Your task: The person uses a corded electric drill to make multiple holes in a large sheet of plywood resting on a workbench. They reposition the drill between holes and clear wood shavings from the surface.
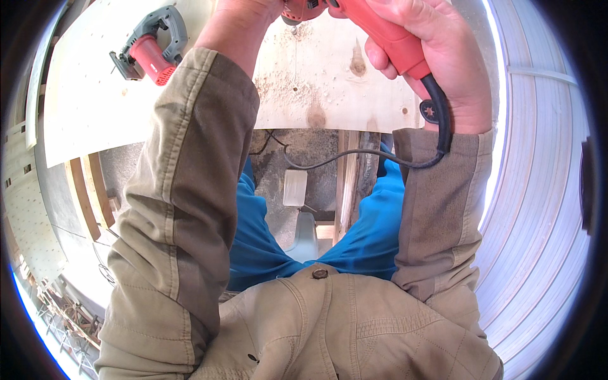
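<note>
My right hand (441,52) is wrapped around the red handle of a corded power tool (380,33) that looks like a drill. The tool's front end runs up to the top edge of the picture, above a plywood sheet (332,102). Its black cord (439,99) leaves the handle and loops beneath my right forearm. My left hand (259,7) is right beside the tool's front; its fingers are cut off by the picture's top edge. Pale sawdust and chips (299,90) lie on the plywood around a small dark hole (295,89).
A red and grey jigsaw (154,47) lies on the plywood to the left. Wooden beams (349,185) and a pale block (295,187) are below, between my legs. Scrap wood (71,313) is piled at lower left. A ribbed, light-coloured surface (532,190) curves along the right.
</note>
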Motion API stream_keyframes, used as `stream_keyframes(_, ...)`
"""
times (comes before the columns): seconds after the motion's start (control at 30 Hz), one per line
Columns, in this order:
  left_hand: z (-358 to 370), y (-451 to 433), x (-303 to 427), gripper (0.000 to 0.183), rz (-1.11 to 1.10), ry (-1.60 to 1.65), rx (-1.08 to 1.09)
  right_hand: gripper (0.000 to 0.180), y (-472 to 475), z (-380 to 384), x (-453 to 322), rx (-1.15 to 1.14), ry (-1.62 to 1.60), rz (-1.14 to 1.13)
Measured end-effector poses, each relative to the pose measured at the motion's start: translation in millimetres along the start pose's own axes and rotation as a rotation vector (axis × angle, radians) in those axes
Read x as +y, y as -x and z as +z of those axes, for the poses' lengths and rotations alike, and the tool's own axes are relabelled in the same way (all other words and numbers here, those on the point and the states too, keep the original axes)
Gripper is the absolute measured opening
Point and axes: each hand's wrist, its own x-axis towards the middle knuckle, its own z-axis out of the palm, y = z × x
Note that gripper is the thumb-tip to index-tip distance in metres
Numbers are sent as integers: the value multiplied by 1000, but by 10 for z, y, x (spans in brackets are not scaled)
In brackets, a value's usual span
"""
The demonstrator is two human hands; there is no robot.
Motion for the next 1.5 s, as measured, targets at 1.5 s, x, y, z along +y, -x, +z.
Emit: stream_keyframes(1.5, -127, -62, -101, 21, 614, -686, -125, 54, -25, 6, -4, 10, -9, 6)
